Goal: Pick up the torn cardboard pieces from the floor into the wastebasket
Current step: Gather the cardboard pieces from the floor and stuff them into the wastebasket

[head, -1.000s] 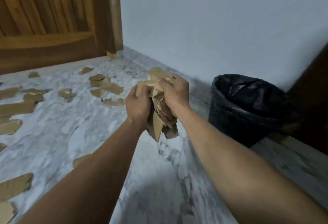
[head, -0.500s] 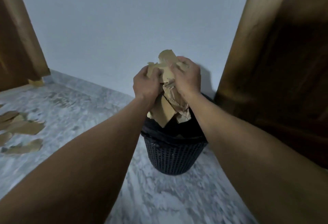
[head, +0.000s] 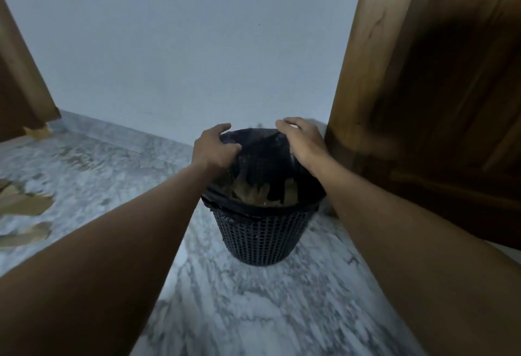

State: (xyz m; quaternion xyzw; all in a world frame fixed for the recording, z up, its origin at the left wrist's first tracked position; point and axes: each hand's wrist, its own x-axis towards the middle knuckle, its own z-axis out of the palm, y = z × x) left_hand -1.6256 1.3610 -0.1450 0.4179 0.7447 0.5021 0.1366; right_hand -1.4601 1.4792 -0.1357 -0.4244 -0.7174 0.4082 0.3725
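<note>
A black mesh wastebasket (head: 260, 238) lined with a black bag stands on the marble floor by the wall. Brown torn cardboard pieces (head: 262, 193) lie inside it. My left hand (head: 215, 148) hovers over the basket's left rim with fingers loosely spread and holds nothing. Over the far right rim my right hand (head: 303, 141) is also empty, fingers relaxed. More torn cardboard pieces (head: 26, 204) lie on the floor at the left edge.
A dark wooden door or cabinet (head: 439, 102) rises just right of the basket. A pale wall (head: 183, 45) is behind it. A wooden door edge (head: 19, 87) stands at the far left, with a cardboard scrap (head: 38, 131) at its foot.
Both hands held a crumpled cardboard bundle, carried it from the floor to above the basket, then let go. The bundle now lies inside the basket and the hands are apart.
</note>
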